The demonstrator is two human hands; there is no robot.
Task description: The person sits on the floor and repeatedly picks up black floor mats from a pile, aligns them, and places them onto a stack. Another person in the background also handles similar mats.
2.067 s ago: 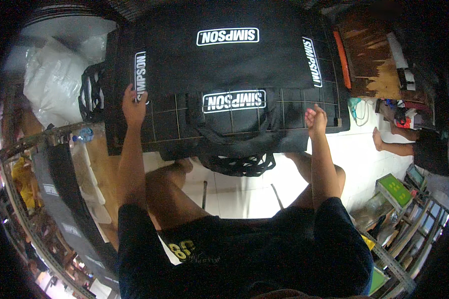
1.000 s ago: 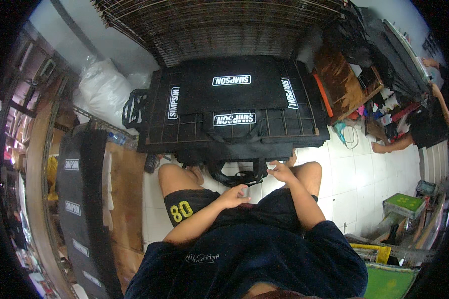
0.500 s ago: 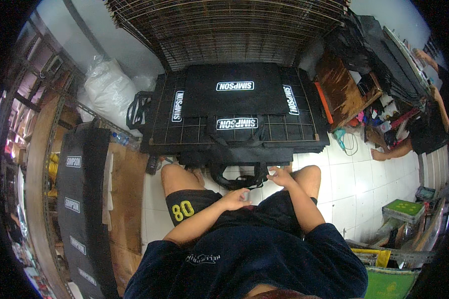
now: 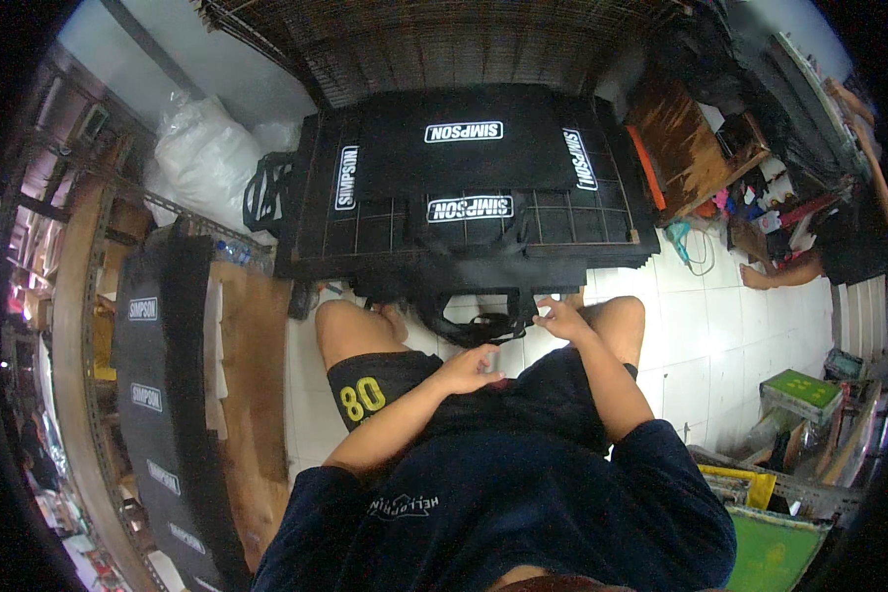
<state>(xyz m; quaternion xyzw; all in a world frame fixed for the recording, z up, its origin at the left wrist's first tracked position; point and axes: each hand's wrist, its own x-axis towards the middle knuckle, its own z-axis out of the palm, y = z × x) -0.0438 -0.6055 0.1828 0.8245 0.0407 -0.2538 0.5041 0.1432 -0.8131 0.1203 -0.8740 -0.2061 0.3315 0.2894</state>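
Over my lap, my left hand has its fingers curved, with a pale gap between thumb and fingertips. My right hand is higher and farther right, its thumb and forefinger bent toward each other beside the black strap handles. Whatever its fingertips hold, if anything, is too small to make out. The handles hang in a loop from the near side of a stack of black fabric bags with white printed labels. A thin wire grid lies over the stack, with more black fabric across it.
Wire racks rise behind the stack. To the left are a white plastic sack and a long black fabric pile beside a wooden board. At right are a wooden cabinet, a green-topped box and another person's foot.
The view has tilted, so the stack, handles and my hands all appear higher in the picture. Both hands keep nearly the same place relative to the handles.
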